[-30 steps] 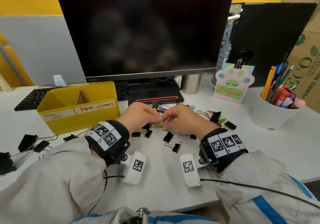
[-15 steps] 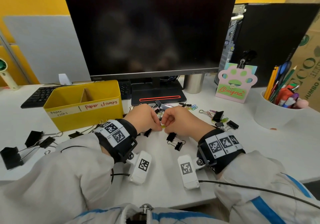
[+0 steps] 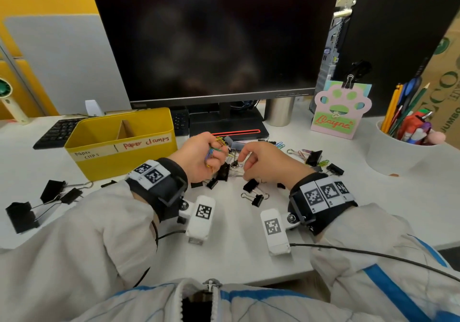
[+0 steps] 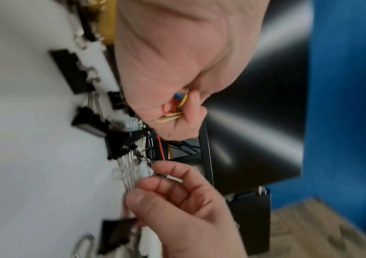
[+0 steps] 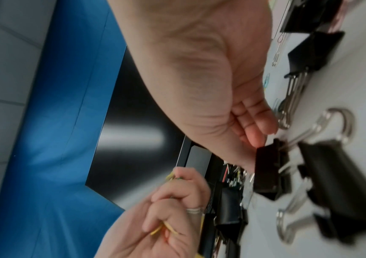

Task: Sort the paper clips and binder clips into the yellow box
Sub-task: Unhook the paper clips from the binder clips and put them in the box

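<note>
The yellow box [image 3: 119, 157] stands left of centre, its two compartments labelled "paper clips" and "paper clamps". My left hand [image 3: 206, 157] is raised beside it, fingers curled round a bunch of coloured paper clips [image 3: 214, 150]; the left wrist view shows the paper clips [image 4: 173, 110] tucked in the left hand's [image 4: 184, 113] fist. My right hand [image 3: 249, 162] hovers over the pile of black binder clips [image 3: 224, 172], fingers loosely curled and holding nothing. In the right wrist view the right hand's fingertips [image 5: 257, 137] sit just by a small binder clip [image 5: 268, 167].
Large binder clips [image 3: 52, 190] lie at the left, small ones [image 3: 254, 192] near my right wrist, more clips and loose paper clips [image 3: 298, 152] at the right. Monitor stand [image 3: 229, 125], keyboard [image 3: 57, 130], paw-shaped card [image 3: 336, 112] and pen cup [image 3: 398, 152] ring the area.
My hands, which met over the pile, have parted. The left hand has lifted up and back with the paper clips in its fist; the right hand stays over the pile.
</note>
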